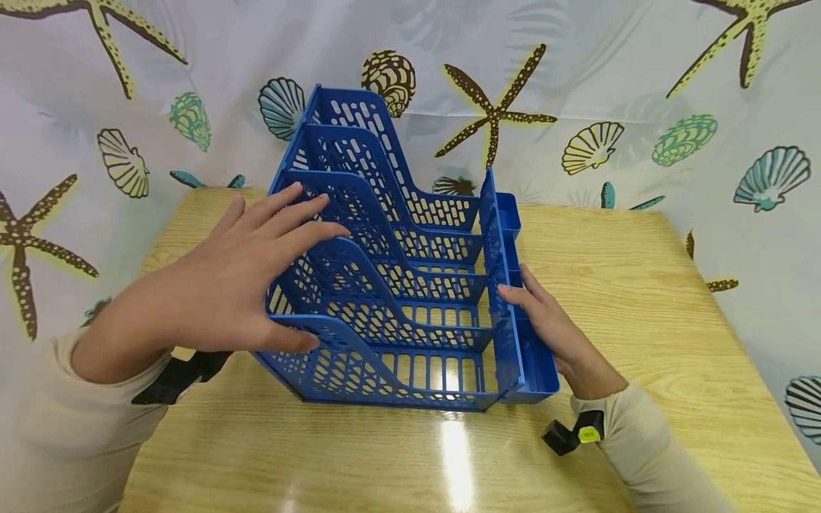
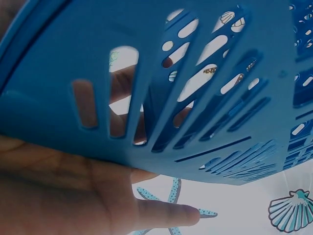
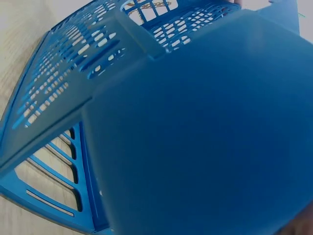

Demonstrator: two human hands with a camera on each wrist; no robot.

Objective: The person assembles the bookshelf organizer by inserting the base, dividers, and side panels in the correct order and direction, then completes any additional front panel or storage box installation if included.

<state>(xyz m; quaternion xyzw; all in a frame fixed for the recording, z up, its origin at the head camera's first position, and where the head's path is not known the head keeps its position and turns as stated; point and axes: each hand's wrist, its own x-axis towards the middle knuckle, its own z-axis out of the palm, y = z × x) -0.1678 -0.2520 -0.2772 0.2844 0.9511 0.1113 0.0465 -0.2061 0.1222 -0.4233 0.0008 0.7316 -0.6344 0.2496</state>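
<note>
A blue plastic file organizer (image 1: 385, 278) stands on the table, with several slotted dividers that slope down from tall to low. Along its low right side runs an upright front panel (image 1: 503, 313) with small pen compartments (image 1: 535, 363) on the outer face. My left hand (image 1: 224, 285) spreads its fingers over the tall left end, thumb by the nearest divider. In the left wrist view, a slotted divider (image 2: 93, 49) hides part of that hand. My right hand (image 1: 554, 324) pinches the front panel, thumb on the inner face and fingers at the compartments. A compartment wall (image 3: 195, 127) fills most of the right wrist view.
The light wooden table (image 1: 641, 299) extends to both sides of the organizer. Behind it hangs a white cloth (image 1: 436, 43) printed with shells and starfish. A small black camera mount sits on each wrist, the right one (image 1: 571, 434) close over the table.
</note>
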